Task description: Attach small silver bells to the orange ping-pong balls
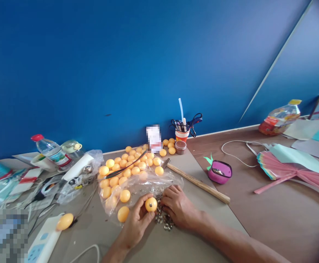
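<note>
Blue wall (pixel 121 73) is backing the desk (pixel 91 233); lower centre, the left hand (pixel 134 223) is pinching an orange ball (pixel 153 201), presumably steadying its stud (pixel 150 205); the right hand (pixel 180 205) is touching metal bits (pixel 167 225), grip unclear.

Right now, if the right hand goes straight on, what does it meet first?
Likely the small metal pieces beside the right hand; the clear plastic bag lies beyond, though depth is unclear.

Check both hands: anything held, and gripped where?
Left hand: an orange ball, between thumb and fingers at its left and lower sides as seen. Right hand: at the small metal pieces; can't tell whether it holds one.
</note>
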Motion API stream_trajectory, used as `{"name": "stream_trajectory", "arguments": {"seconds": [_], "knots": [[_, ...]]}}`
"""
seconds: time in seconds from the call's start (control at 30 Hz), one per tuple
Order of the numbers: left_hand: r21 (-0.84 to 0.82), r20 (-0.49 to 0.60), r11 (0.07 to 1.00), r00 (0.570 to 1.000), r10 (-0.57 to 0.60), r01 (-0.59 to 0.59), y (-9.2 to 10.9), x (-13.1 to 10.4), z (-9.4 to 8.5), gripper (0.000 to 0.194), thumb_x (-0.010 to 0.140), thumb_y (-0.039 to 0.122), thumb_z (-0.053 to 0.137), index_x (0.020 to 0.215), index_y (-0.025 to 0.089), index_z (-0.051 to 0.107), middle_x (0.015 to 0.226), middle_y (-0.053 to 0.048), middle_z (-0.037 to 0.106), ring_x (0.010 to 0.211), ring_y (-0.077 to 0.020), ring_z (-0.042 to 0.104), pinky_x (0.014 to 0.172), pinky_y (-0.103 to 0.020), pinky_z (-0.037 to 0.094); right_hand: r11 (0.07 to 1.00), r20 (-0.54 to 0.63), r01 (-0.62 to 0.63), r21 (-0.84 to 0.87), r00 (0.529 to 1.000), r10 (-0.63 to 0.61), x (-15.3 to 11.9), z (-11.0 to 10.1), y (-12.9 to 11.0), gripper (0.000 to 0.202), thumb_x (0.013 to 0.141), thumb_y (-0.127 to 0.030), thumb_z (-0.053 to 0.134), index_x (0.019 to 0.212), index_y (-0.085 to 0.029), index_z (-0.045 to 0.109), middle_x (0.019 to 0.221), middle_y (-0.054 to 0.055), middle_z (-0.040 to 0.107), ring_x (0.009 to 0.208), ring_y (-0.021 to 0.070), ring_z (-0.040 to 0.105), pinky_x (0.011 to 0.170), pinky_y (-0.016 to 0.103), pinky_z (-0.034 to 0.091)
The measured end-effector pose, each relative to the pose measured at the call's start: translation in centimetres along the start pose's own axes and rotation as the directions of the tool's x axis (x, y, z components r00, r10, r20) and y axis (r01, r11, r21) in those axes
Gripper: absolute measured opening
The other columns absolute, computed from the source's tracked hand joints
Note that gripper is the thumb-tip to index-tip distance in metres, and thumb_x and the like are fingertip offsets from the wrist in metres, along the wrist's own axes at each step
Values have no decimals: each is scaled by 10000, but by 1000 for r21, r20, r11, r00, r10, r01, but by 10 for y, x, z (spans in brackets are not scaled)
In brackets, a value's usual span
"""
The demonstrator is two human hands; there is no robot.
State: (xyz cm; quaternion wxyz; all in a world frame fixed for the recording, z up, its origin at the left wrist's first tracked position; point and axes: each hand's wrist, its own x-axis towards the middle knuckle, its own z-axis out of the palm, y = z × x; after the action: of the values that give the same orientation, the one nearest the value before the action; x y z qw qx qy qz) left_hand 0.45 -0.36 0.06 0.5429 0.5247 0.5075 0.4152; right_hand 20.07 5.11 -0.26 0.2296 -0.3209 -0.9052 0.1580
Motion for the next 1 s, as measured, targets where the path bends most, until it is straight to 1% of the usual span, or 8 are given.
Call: {"name": "stream_trajectory", "arguments": {"seconds": [0.2,0.27,0.37,0.53,0.67,0.77,0.9,1.0], "knots": [[20,1,1000,1000,-3,3,-1,0,-1,492,809,445,631,1217,188,534,1162,-112,624,1052,-263,596,930,-397,483,1000,-136,9,7,991,-7,1,3,2,182,855,-194,459,674,-207,476,738,34,567,721,182,499,699,342,403],[25,11,1000,1000,2,-2,-2,-1,-2,499,811,449,630,1227,193,531,1178,-113,617,1059,-265,596,937,-392,480,998,-196,11,69,981,3,0,1,0,153,843,-161,436,703,-216,464,755,35,581,715,181,517,695,341,416],[-4,33,1000,999,-4,4,-1,-1,-2,497,812,450,629,1236,211,530,1187,-103,611,1027,-260,613,910,-380,497,972,-248,-20,233,965,80,-1,0,-2,145,751,-74,422,728,-216,443,831,54,622,737,178,560,666,311,437],[-21,17,1000,1000,-9,10,1,-1,0,468,796,447,649,1199,224,566,1111,-72,641,964,-250,629,869,-371,514,859,-146,-194,475,945,294,-4,4,-6,156,672,-53,429,705,-204,447,724,22,607,635,140,541,587,253,416],[-58,37,998,999,2,1,-2,0,0,486,786,457,659,1202,225,560,1101,-79,637,978,-247,623,870,-374,515,763,-111,-231,604,923,367,-4,4,-8,90,725,-102,461,732,-190,478,728,8,580,644,124,525,599,238,417],[-52,37,999,999,-6,8,-4,0,0,500,788,450,662,1215,216,549,1146,-98,618,1013,-254,610,889,-377,507,668,-61,-276,691,899,435,-3,3,-8,41,787,-167,489,812,-189,512,656,-27,524,557,101,471,535,219,387],[-38,50,999,999,2,0,-6,0,0,491,804,442,650,1218,203,539,1159,-108,609,1064,-261,584,926,-387,488,498,76,-328,803,884,461,-2,3,-8,57,823,-249,506,818,-193,510,528,-70,432,450,84,385,447,204,324],[-32,66,999,998,12,-9,-9,0,-1,495,813,432,644,1236,204,524,1153,-106,613,1068,-259,586,934,-384,480,459,91,-300,836,901,423,-3,2,-11,111,837,-292,522,797,-190,506,531,-60,465,462,86,416,461,209,341]]}}
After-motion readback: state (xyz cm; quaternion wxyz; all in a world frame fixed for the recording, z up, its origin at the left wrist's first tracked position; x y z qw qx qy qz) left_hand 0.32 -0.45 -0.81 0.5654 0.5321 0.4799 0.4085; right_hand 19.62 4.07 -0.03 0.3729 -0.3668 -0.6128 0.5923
